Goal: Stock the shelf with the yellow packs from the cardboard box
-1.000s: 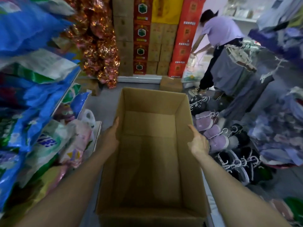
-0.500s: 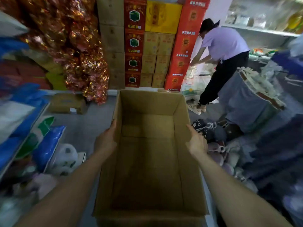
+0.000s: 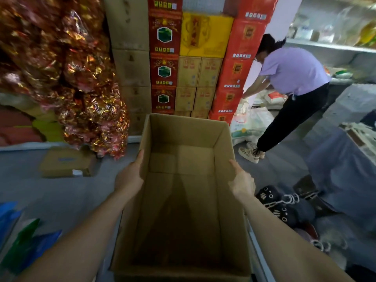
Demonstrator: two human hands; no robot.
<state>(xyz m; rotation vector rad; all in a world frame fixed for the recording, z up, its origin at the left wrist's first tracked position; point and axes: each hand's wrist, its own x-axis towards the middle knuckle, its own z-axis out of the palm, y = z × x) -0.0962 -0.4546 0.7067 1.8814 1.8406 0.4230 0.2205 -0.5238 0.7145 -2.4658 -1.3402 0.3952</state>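
Open brown cardboard box (image 3: 187,129) nearing the stacked red cartons (image 3: 236,78), left hand (image 3: 129,178) and right hand (image 3: 242,181) still pressing its outer walls, fingers flat.

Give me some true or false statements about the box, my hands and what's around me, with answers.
1. The box holds yellow packs. False: it is empty.
2. The left hand and right hand hold the box's side walls. True.
3. The person in purple stands on the left. False: on the right, bent forward.
4. A flat carton lies on the floor, left of the box. True.
5. The stacked cartons behind are all blue. False: red, yellow and brown.
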